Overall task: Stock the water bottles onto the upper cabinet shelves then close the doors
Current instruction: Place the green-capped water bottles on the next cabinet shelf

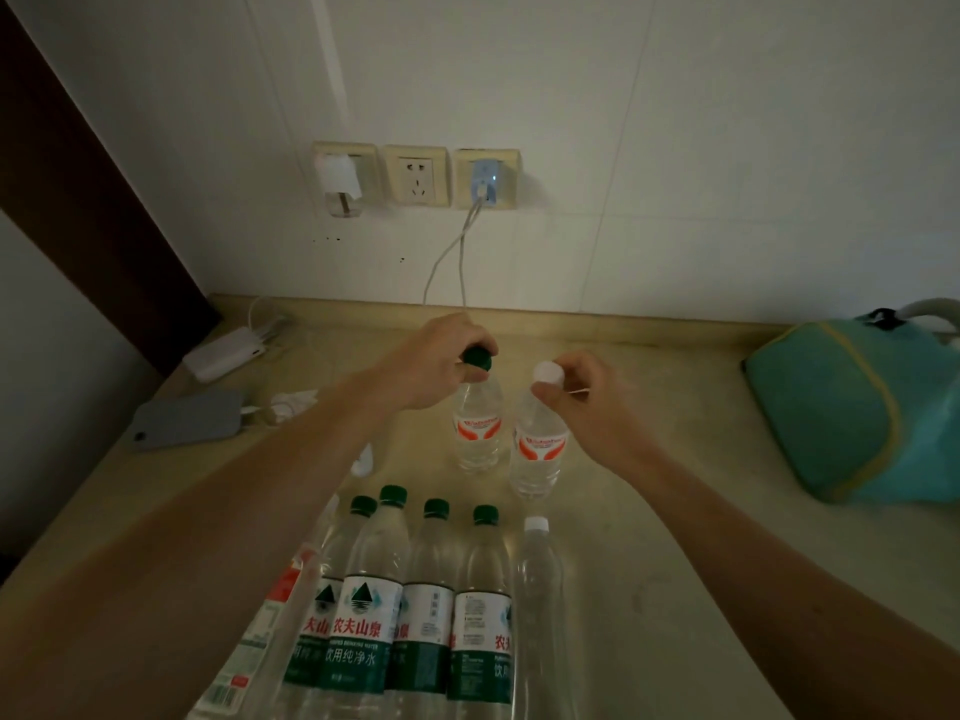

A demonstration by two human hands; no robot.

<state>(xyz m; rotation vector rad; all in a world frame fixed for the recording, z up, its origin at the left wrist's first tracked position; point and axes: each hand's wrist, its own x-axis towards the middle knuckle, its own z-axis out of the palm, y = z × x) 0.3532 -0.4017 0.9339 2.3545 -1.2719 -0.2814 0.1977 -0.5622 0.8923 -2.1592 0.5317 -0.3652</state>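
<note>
Two small clear water bottles with red-and-white labels stand side by side on the beige counter [675,537]. My left hand [441,358] grips the green cap of the left bottle [477,433]. My right hand [587,392] pinches the white cap of the right bottle [537,454]. Nearer to me stands a cluster of several taller green-capped bottles [363,605] with green labels, and an unlabelled white-capped bottle [540,589] stands at their right. The cabinet is out of view.
A teal bag [857,407] lies at the right of the counter. A grey phone [187,418] and a white charger block [226,353] lie at the left. Three wall sockets [415,174] sit above, with cables hanging down to the counter.
</note>
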